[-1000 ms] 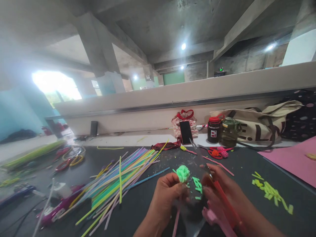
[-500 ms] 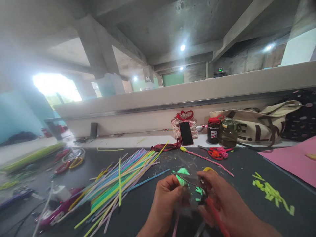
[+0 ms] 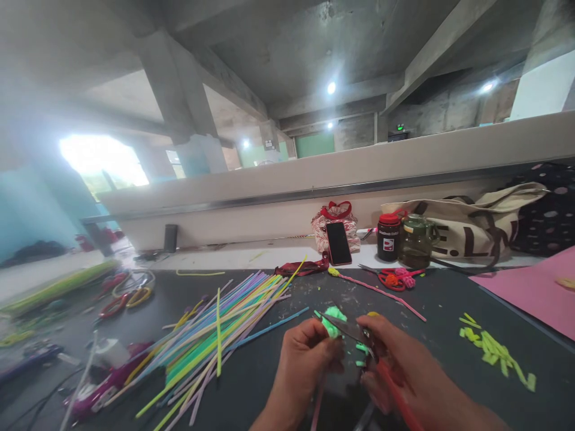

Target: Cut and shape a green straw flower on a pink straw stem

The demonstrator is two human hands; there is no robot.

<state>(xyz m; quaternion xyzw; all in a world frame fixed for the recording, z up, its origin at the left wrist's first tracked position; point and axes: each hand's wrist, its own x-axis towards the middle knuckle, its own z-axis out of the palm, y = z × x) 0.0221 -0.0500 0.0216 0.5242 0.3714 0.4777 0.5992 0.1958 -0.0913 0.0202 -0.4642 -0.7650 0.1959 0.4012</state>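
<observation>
My left hand is closed in a pinch near the lower middle. A pink pipe cleaner runs down out of its fingers. Just beyond the fingertips is a fluffy mint-green bundle; whether it is joined to the pink stem is hidden. My right hand is wrapped round red-handled scissors, their blades pointing left across the front of the bundle, close to the left fingertips. Short mint-green clippings lie on the dark tabletop between the hands. Something yellow peeks out behind the right hand.
Many-coloured pipe cleaners lie heaped on the left. Lime-green cut pieces and pink sheets are on the right. Behind are a yellow-tipped pink stem, other scissors, a phone, a dark jar and a jug.
The scissor blades look closer together than before. My right hand has shifted slightly, covering more of the yellow thing behind it. My left hand has barely moved.
</observation>
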